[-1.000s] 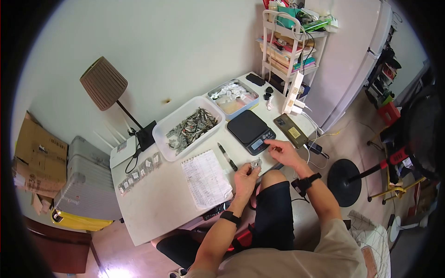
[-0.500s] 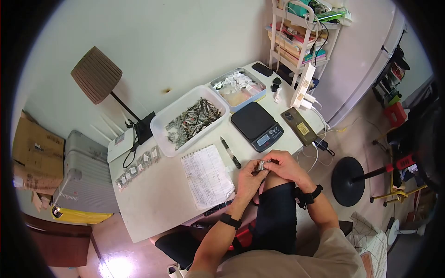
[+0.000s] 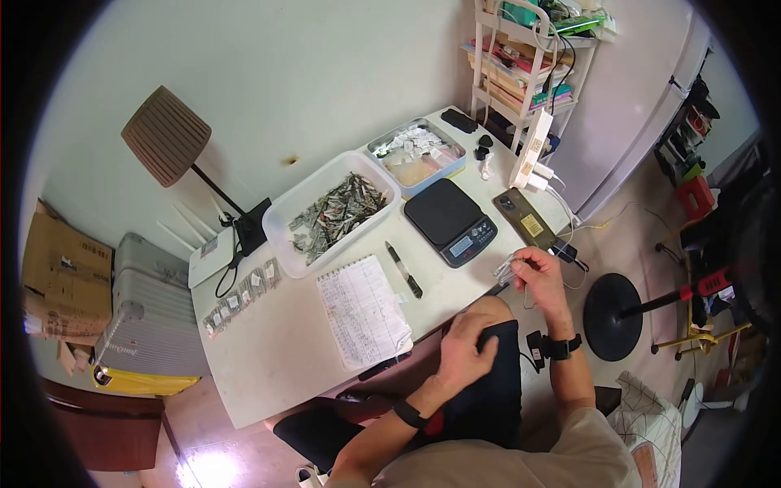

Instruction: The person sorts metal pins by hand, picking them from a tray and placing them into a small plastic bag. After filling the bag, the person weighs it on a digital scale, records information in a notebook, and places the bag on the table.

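My right hand (image 3: 537, 276) pinches a small clear plastic bag (image 3: 503, 271) at the table's right front edge; thin pieces seem to be inside, too small to name. My left hand (image 3: 470, 350) is over my knee, fingers apart, with nothing in it. Just beyond the bag stands a black digital scale (image 3: 446, 213) with a lit display and a bare platform. A phone (image 3: 525, 218) lies to the scale's right. Left of the scale are a black pen (image 3: 403, 268) and a spiral notebook (image 3: 362, 313) with handwritten lines.
Behind the notebook, a white plastic tub (image 3: 278, 221) holds many thin, dark and silvery pieces. A tin (image 3: 443, 172) with small white labels and bags stands beside it. Several filled bags (image 3: 244, 294) lie in a row at left, near a lamp (image 3: 167, 134) and a router (image 3: 213, 254).
My hands have parted. The right one has moved up and right with the small bag, while the left has let go and dropped back to my knee.
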The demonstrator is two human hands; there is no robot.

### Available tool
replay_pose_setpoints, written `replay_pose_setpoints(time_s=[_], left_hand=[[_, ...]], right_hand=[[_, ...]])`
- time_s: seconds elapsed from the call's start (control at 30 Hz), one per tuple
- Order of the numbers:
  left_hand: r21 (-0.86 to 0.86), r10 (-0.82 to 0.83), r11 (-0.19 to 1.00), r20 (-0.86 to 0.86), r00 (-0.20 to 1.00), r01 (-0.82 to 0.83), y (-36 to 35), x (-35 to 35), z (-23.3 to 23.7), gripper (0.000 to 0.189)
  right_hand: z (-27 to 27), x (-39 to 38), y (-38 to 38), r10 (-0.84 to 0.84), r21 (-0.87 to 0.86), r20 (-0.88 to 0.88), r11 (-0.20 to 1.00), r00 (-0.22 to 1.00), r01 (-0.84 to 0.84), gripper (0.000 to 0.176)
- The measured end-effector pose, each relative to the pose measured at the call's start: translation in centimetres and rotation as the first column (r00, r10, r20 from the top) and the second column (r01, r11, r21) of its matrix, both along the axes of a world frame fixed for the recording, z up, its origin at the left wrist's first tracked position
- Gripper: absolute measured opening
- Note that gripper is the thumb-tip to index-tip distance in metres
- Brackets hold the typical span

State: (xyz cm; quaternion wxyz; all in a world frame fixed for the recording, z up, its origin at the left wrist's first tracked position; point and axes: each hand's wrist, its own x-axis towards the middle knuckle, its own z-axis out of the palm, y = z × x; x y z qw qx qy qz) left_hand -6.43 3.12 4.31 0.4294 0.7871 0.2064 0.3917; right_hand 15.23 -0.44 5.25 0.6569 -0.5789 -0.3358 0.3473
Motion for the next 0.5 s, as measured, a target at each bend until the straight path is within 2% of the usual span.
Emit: replay_pose_setpoints(time_s=[0.07, 0.1, 0.17, 0.27, 0.3, 0.37, 0.5], left_hand=[[0.090, -0.108, 0.989, -0.116, 0.987, 0.119, -0.8, 0.5, 0.5, 0.034], [0.091, -0.106, 0.989, -0.116, 0.988, 0.117, -1.0, 0.8, 0.5, 0.034], [0.174, -0.116, 0.969, -0.299, 0.947, 0.174, -1.4, 1.3, 0.4, 0.034], [0.268, -0.084, 0.945, -0.353, 0.932, 0.187, -1.6, 2.2, -0.5, 0.037], [0.267, -0.085, 0.945, -0.356, 0.931, 0.189, -1.9, 2.5, -0.8, 0.037], [0.373, -0.035, 0.918, -0.266, 0.963, 0.136, -2.3, 2.8, -1.6, 0.040], [0.324, -0.098, 0.933, -0.195, 0.976, 0.158, -1.6, 2.7, -2.8, 0.042]], right_hand=[[0.0, 0.2, -0.4, -0.004, -0.013, 0.014, 1.000, 1.000, 0.004, 0.010], [0.1, 0.3, -0.4, -0.002, -0.013, 0.015, 1.000, 1.000, 0.002, 0.010], [0.1, 0.3, -0.6, -0.024, 0.003, -0.005, 1.000, 1.000, 0.024, 0.010], [0.1, 0.6, -0.8, -0.036, -0.004, 0.024, 0.999, 0.999, 0.036, 0.010], [-0.2, 0.6, -0.9, -0.037, -0.005, 0.021, 0.999, 0.999, 0.037, 0.010], [-0.9, 0.6, -0.9, -0.061, 0.017, -0.010, 0.998, 0.998, 0.062, 0.010], [-1.9, 0.6, -1.1, -0.075, -0.001, -0.038, 0.997, 0.996, 0.075, 0.011]])
